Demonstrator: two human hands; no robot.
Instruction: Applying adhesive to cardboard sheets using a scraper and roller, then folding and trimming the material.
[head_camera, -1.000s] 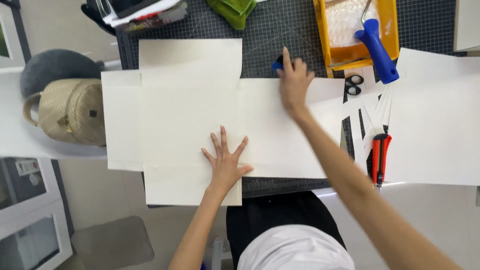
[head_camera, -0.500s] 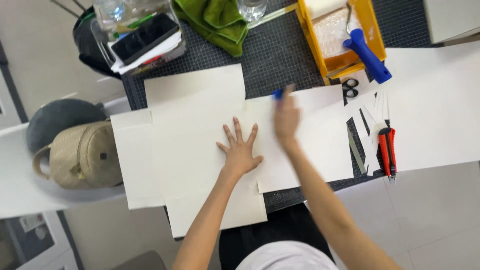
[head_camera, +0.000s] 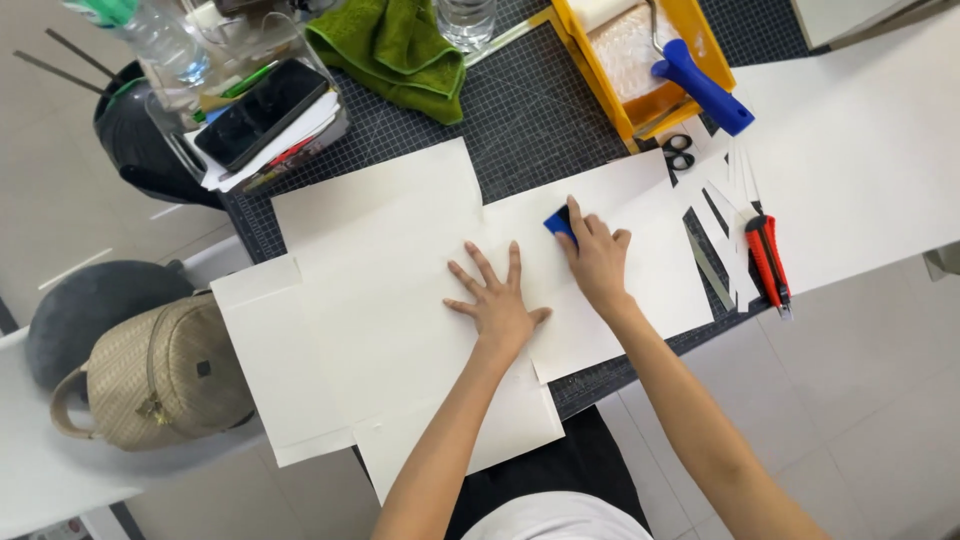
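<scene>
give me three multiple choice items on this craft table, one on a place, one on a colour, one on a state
1. Where does the utility knife lie?
A. right of the right hand
B. in the yellow tray
C. on the beige bag

2. What colour is the small tool under the right hand?
A. green
B. blue
C. red

3. How is the left hand placed?
A. closed in a fist
B. lifted off the table
C. flat on the white sheet, fingers spread

Answers:
1 A, it lies by the paper strips near the table edge.
2 B, a blue corner shows past the fingers.
3 C, the palm presses on the sheet.
</scene>
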